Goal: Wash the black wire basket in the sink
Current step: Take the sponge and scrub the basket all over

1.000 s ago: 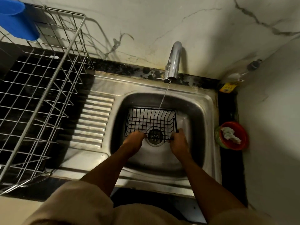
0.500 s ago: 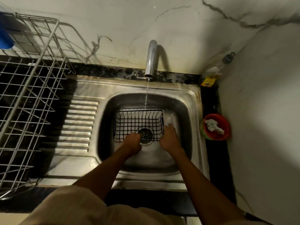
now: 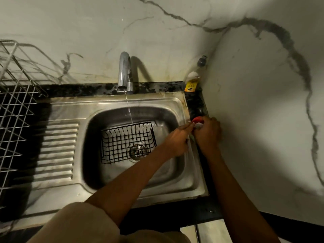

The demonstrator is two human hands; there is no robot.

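The black wire basket (image 3: 128, 142) sits upright in the steel sink (image 3: 192, 172), over the drain, with no hand on it. A thin stream of water (image 3: 129, 111) runs from the chrome tap (image 3: 124, 72) onto the basket's far edge. Both hands are at the sink's right rim. My right hand (image 3: 207, 133) lies over a red bowl (image 3: 198, 118), its fingers curled down on a white scrub pad (image 3: 197, 126) inside. My left hand (image 3: 177, 140) reaches across with straight fingers that touch the bowl's near edge.
A steel dish rack (image 3: 12, 111) stands on the left beyond the ribbed drainboard (image 3: 57, 151). A soap bottle (image 3: 192, 83) with a yellow label stands in the back right corner. The marble wall (image 3: 263, 120) closes in right beside the red bowl.
Both hands have let go of the basket's near edge and moved right to the red bowl. The basket stays in the sink. My view has swung to the right.
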